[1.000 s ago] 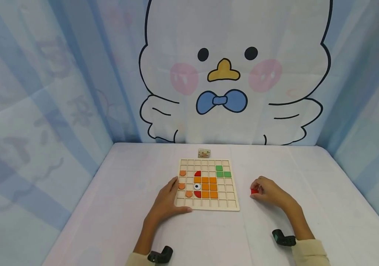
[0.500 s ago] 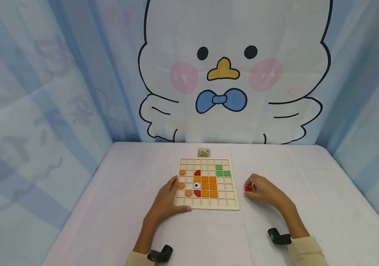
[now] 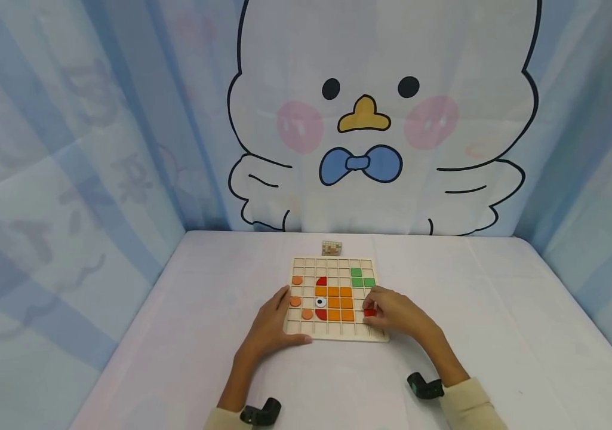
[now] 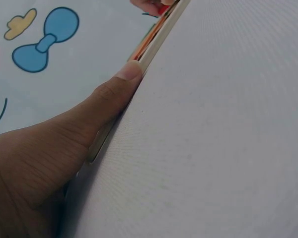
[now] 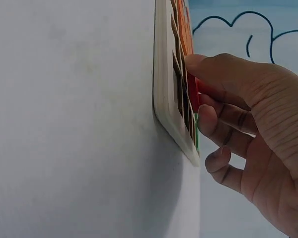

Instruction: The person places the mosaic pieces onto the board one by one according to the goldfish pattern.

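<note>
A pale wooden grid board [image 3: 334, 329] lies on the table, bearing orange square tiles [image 3: 333, 303], green squares [image 3: 356, 282], orange discs [image 3: 307, 314], red quarter-round pieces [image 3: 321, 315] and a round eye piece [image 3: 320, 302]. My left hand [image 3: 269, 328] spans the board's near-left corner, fingers along the left side. Its thumb [image 4: 109, 94] presses the near edge, stretched out. Between thumb and fingers my right hand [image 3: 397, 312] pinches a red tile [image 5: 192, 91], over the board's right-hand columns. Whether that tile touches the board I cannot tell.
Behind the board lies a small patterned card-like piece [image 3: 331, 248]. A white cloth covers the table [image 3: 220, 269]. Blue and white curtains [image 3: 123, 149] with a cartoon bird enclose the sides and back.
My right hand has moved left with the red tile, from the table right of the board to over the board's right side. My left hand stays at the corner.
</note>
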Tool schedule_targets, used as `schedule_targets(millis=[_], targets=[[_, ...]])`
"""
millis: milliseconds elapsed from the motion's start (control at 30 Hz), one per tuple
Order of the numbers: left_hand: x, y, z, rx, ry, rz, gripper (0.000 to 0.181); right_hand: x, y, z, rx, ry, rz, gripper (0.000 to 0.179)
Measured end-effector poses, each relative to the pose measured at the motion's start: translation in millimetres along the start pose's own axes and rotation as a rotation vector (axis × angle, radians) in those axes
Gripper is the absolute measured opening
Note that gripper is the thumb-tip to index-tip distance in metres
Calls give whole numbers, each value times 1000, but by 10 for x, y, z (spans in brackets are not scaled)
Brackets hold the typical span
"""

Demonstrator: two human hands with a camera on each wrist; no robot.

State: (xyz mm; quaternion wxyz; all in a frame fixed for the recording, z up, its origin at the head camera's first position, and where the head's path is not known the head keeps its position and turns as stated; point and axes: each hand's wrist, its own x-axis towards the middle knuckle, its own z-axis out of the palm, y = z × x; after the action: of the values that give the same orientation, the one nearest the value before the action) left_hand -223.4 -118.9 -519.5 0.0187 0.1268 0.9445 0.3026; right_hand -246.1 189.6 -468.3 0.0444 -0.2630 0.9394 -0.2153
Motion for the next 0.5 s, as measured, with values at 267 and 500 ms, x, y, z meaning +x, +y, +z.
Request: schedule_targets(millis=[267,500], targets=[[11,-10,16,-2,4,4,123,91,-131,96,-39,-10,23,24],[5,-24,-1,0,-2,7,123,126,-190,107,-37,-20,74,25]])
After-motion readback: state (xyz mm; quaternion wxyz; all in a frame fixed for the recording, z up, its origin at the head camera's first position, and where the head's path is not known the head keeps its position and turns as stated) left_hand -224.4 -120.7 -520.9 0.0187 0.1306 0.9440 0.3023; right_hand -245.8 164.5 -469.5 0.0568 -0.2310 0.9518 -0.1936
